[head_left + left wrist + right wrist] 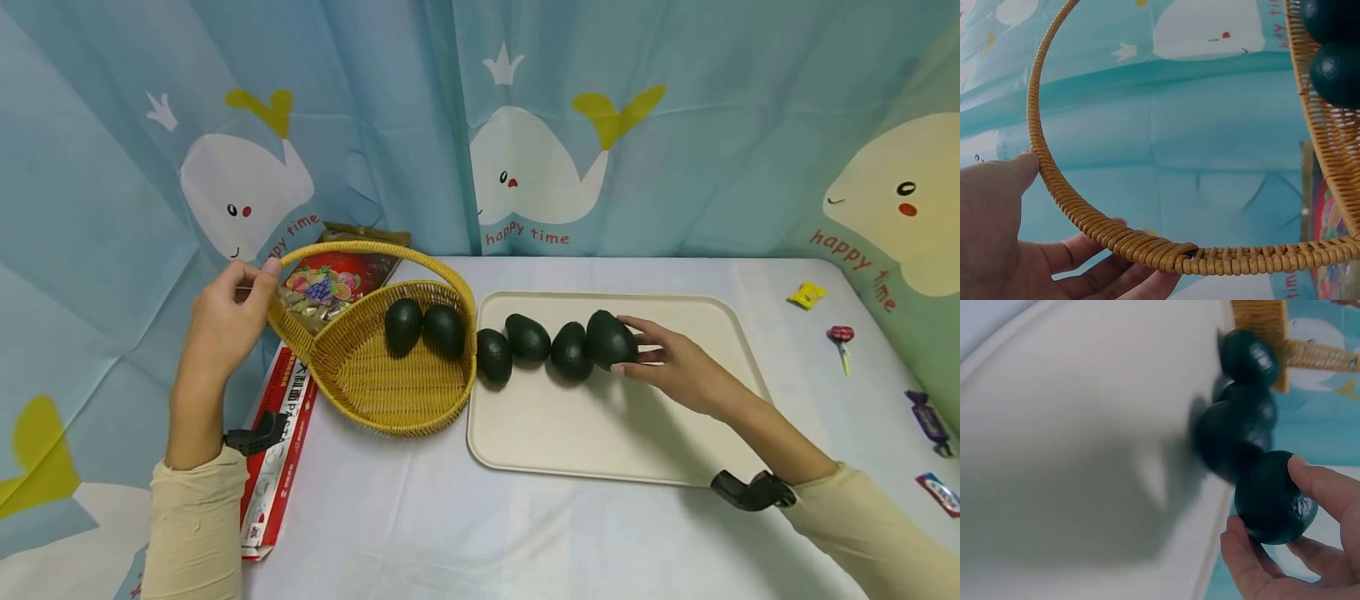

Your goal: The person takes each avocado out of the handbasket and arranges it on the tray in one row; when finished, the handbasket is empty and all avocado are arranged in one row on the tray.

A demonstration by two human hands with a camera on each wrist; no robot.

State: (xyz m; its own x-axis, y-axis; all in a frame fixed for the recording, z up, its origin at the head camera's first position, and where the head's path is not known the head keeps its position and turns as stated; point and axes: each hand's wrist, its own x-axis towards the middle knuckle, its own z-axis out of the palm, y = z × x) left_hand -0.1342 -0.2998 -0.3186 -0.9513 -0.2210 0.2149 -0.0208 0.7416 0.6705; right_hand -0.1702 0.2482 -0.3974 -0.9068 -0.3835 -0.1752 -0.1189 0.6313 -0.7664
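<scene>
On tray (525, 433): four avocados (528, 337); basket (390, 392) holds two.

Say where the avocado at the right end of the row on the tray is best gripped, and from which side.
Grip the rightmost avocado across its broad middle, coming from its open right side. Its left side sits against the next avocado, so only the right, front and back are free. The right hand already pinches it so, thumb in front and fingers behind.

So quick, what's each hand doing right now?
Left hand: grips the basket by its handle.
Right hand: fingers hold the avocado at the tray.
</scene>
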